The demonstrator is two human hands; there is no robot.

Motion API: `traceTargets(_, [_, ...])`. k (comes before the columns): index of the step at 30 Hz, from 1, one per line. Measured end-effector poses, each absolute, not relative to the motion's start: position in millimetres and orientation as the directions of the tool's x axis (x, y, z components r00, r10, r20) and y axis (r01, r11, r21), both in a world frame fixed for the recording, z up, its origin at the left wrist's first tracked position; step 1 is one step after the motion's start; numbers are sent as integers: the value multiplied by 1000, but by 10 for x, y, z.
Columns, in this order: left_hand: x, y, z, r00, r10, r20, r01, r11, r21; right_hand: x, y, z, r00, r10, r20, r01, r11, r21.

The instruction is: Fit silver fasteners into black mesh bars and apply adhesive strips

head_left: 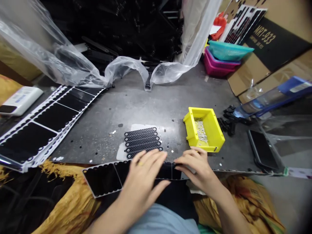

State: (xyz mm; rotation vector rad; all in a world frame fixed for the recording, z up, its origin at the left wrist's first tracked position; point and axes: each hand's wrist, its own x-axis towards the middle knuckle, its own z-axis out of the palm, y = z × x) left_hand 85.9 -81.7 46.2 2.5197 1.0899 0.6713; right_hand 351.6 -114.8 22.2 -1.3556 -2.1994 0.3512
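Note:
A strip of black stickers on white backing (102, 180) lies across the table's front edge, its left end sticking out over my lap. My left hand (143, 177) rests flat over the middle of this strip, fingers stretched out and thumb apart. At the strip's right end, my right hand (198, 167) has its thumb and fingertips closed on the edge; the exact grip is partly hidden. Just beyond my left fingertips, several black textured bars (142, 139) with a metal-looking ring at each end lie side by side in a row.
A yellow bin (216, 130) with small shiny metal parts stands beyond my right hand. Stacked sticker sheets (44, 122) lie at left. A phone (263, 149) and blue-capped bottle (273, 97) are at right. Clear plastic (168, 73) with black parts spreads at the back.

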Motion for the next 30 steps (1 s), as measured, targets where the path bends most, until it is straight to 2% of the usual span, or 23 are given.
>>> traceTargets(2, [1214, -760, 409, 584, 759, 288, 489, -612, 621, 3422, -1212, 220, -251, 863, 439, 820, 430, -377])
traceTargets(4, [1362, -709, 369, 575, 783, 238, 439, -540, 718, 3358, -1287, 197, -113, 805, 583, 891, 342, -300])
traceTargets(5, [1374, -695, 358, 574, 790, 215, 429, -514, 743, 3329, -1315, 175, -71, 790, 609, 891, 325, -317])
traceTargets(7, [1341, -704, 353, 567, 799, 200, 426, -492, 759, 3266, -1342, 117, -52, 820, 570, 807, 370, -460])
traceTargets(10, [1303, -789, 345, 541, 810, 228, 446, -506, 738, 3176, -1336, 36, -31, 878, 478, 611, 395, -686])
traceTargets(13, [1342, -861, 273, 498, 819, 285, 494, -538, 683, 3204, -1367, 0, 25, 895, 445, 501, 374, -780])
traceTargets(17, [1426, -839, 70, 401, 815, 418, 629, -577, 521, 3525, -1492, 72, -58, 971, 233, 225, 240, -944])
traceTargets(19, [1454, -818, -14, 387, 783, 488, 667, -603, 438, 3682, -1515, 163, 31, 986, 163, 94, 159, -983])
traceTargets(21, [1430, -823, -36, 377, 766, 521, 671, -614, 416, 3710, -1468, 260, 172, 967, 190, 156, 163, -974])
traceTargets(23, [1302, -845, 13, 329, 794, 511, 676, -576, 460, 3562, -1349, 327, 177, 944, 278, 427, 181, -886])
traceTargets(25, [1046, -853, 104, 239, 858, 454, 709, -474, 522, 3276, -1181, 346, 17, 936, 352, 639, 260, -723])
traceTargets(26, [881, -844, 149, 179, 891, 417, 735, -403, 546, 3110, -1087, 338, -100, 921, 376, 672, 342, -657])
traceTargets(28, [534, -799, 210, 83, 935, 345, 788, -274, 552, 2795, -894, 297, -320, 856, 405, 629, 512, -585])
traceTargets(30, [254, -739, 215, 40, 964, 263, 812, -185, 554, 2560, -721, 242, -439, 789, 430, 579, 615, -535])
